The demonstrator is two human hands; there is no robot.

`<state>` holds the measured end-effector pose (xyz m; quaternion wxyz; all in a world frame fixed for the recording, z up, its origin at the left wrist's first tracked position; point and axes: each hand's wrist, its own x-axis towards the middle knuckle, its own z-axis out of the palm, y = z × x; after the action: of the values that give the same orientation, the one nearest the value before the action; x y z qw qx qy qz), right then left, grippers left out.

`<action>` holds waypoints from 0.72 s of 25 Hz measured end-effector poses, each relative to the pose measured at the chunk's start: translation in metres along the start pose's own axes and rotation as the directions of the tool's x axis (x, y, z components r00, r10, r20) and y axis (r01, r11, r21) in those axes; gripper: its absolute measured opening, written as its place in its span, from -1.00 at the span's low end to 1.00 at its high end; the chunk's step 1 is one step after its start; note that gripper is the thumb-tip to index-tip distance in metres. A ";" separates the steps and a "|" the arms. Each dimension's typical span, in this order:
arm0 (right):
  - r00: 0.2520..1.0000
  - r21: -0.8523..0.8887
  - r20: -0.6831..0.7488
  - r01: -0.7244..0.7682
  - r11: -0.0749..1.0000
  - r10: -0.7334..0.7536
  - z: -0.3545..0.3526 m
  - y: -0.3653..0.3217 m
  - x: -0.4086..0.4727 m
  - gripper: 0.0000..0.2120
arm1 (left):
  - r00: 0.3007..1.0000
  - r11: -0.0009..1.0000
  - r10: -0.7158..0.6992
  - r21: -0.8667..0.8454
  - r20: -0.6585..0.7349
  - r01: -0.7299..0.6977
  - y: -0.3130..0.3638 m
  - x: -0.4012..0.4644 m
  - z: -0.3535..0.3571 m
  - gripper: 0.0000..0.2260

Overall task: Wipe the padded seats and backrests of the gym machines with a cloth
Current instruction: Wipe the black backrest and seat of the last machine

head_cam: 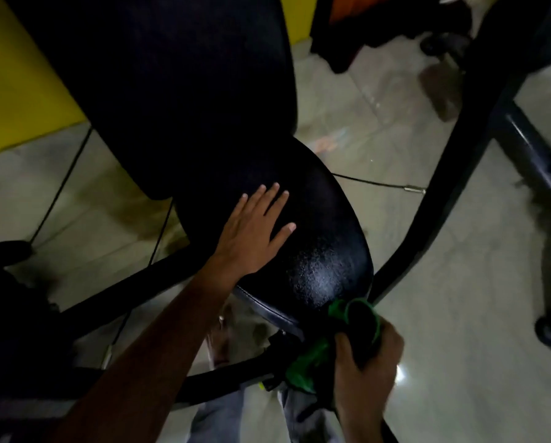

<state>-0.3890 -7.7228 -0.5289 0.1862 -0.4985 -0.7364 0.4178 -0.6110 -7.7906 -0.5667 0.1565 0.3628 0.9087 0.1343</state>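
A black padded seat (pixel 325 238) fills the middle of the view, its near part shiny. Behind it rises the black padded backrest (pixel 184 78). My left hand (pixel 251 231) lies flat on the seat's left side, fingers spread, holding nothing. My right hand (pixel 368 362) is closed around a bunched green and black cloth (pixel 312 362), which touches the seat's near front edge.
Black curved frame tubes (pixel 440 174) run right of the seat and below it. A thin cable (pixel 379 184) crosses behind. Another black pad (pixel 8 254) sits at the left. A yellow wall (pixel 18 78) stands at the back left. The floor (pixel 443 314) is pale tile.
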 end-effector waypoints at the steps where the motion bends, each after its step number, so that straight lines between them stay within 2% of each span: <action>1: 0.999 -0.032 0.014 0.032 0.999 -0.032 -0.009 -0.007 0.020 -0.48 | 0.999 1.000 -0.030 -0.002 0.010 0.030 -0.002 -0.005 -0.003 -0.45; 4: 0.954 -0.116 0.185 0.261 0.958 -0.237 -0.020 -0.046 0.080 -0.43 | 0.988 0.988 -0.151 -0.025 0.020 0.152 -0.001 -0.028 -0.007 -0.46; 8: 0.742 -0.132 0.499 0.576 0.806 -0.448 0.001 -0.105 0.129 -0.34 | 0.960 0.951 -0.279 -0.135 0.017 0.279 0.015 -0.046 -0.013 -0.49; 11: 0.623 -0.109 0.603 0.683 0.722 -0.498 0.028 -0.132 0.154 -0.33 | 0.963 0.951 -0.269 -0.152 0.031 0.270 0.010 -0.044 -0.016 -0.49; 16: 0.642 -0.095 0.585 0.661 0.745 -0.495 0.050 -0.155 0.166 -0.44 | 0.959 0.947 -0.274 -0.150 0.075 0.283 0.012 -0.045 -0.021 -0.48; 18: 0.603 -0.086 0.624 0.686 0.723 -0.497 0.052 -0.155 0.167 -0.43 | 0.953 0.933 -0.298 -0.193 0.061 0.304 0.019 -0.049 -0.019 -0.48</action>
<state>-0.5867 -7.6204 -0.4590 0.0082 -0.0991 -0.9376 0.3333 -0.5728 -7.8135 -0.5334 0.2247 0.2037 0.9329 0.1941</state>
